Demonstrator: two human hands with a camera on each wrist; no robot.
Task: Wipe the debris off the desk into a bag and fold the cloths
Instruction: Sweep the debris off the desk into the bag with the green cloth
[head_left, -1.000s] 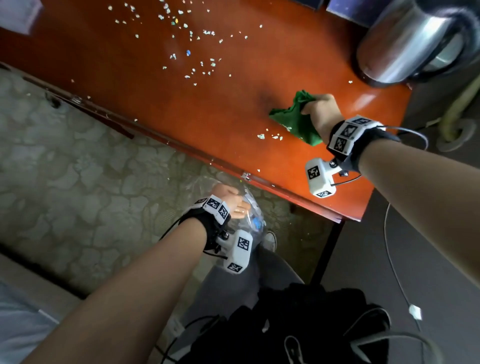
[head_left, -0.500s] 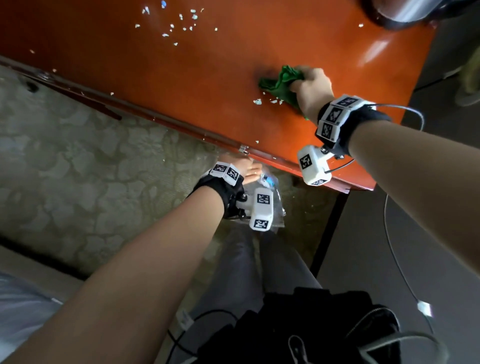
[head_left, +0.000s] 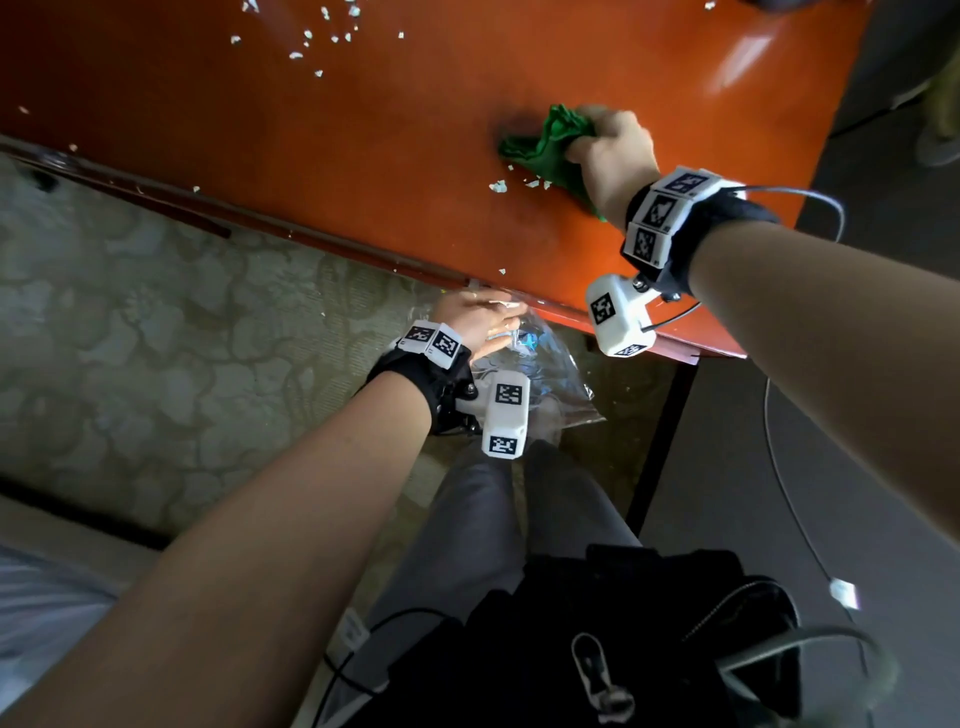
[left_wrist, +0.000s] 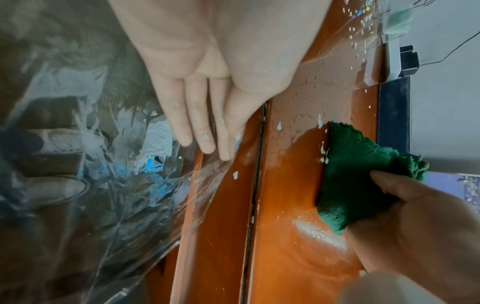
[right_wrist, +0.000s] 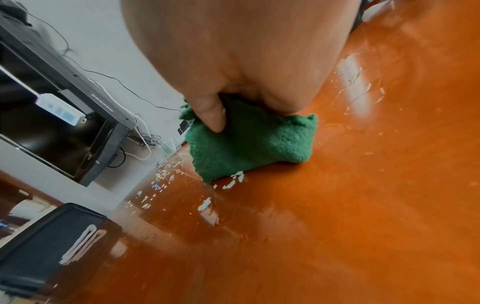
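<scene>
My right hand (head_left: 608, 150) grips a bunched green cloth (head_left: 545, 150) and presses it on the orange desk (head_left: 363, 156), near its right end. A few white crumbs (head_left: 498, 186) lie just ahead of the cloth (right_wrist: 249, 148), on the side toward the front edge. More debris (head_left: 311, 36) is scattered farther left and back. My left hand (head_left: 478, 317) holds the rim of a clear plastic bag (head_left: 545, 374) against the desk's front edge, below the cloth. Its fingers (left_wrist: 207, 133) lie nearly straight, with the bag (left_wrist: 103, 164) film pinched under the thumb. The bag holds blue and white scraps.
A pale folded cloth (right_wrist: 83, 242) lies on a dark tray at the desk's far left. Behind the desk are a screen (right_wrist: 52, 123) and a power strip (right_wrist: 59, 113). Patterned floor (head_left: 156, 338), a desk leg (head_left: 660, 441) and a loose cable (head_left: 795, 519) lie below.
My left hand has lifted the bag from below up against the desk's front edge. My right hand has dragged the cloth and crumbs a little toward that edge. The kettle has left the view.
</scene>
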